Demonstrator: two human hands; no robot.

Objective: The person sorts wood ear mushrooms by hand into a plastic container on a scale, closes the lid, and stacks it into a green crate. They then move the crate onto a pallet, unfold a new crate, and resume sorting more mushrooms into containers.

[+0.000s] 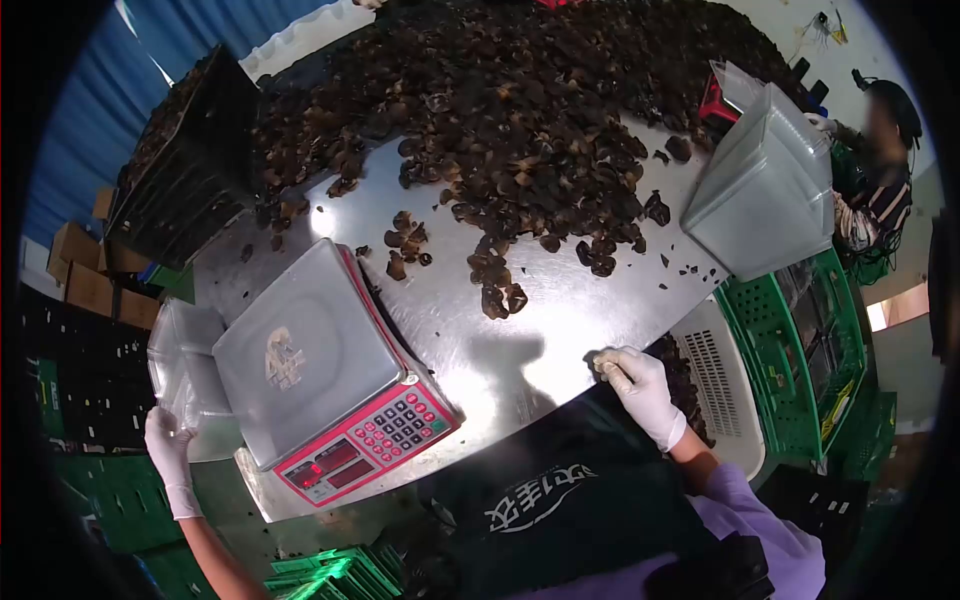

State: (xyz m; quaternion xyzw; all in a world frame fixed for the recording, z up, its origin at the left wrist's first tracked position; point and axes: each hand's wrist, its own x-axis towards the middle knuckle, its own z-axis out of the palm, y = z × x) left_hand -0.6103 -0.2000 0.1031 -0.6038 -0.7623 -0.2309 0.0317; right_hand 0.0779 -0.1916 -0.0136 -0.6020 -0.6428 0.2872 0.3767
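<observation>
My left hand, in a white glove, is at the near edge of some clear plastic containers left of the scale, its fingers curled at their rim. My right hand, also gloved, is closed at the table's near edge; a dark spot shows at its fingertips, and I cannot make out what they hold. Between my hands the red and grey digital scale sits tilted in view, its platform bearing only a pale worn mark. Beyond it, dark wood ear mushrooms lie heaped, with small clumps nearer the scale.
A stack of clear plastic boxes stands at the table's right edge. Below are a white basket holding dark pieces and green crates. A black crate leans at the far left. Another person is at the far right.
</observation>
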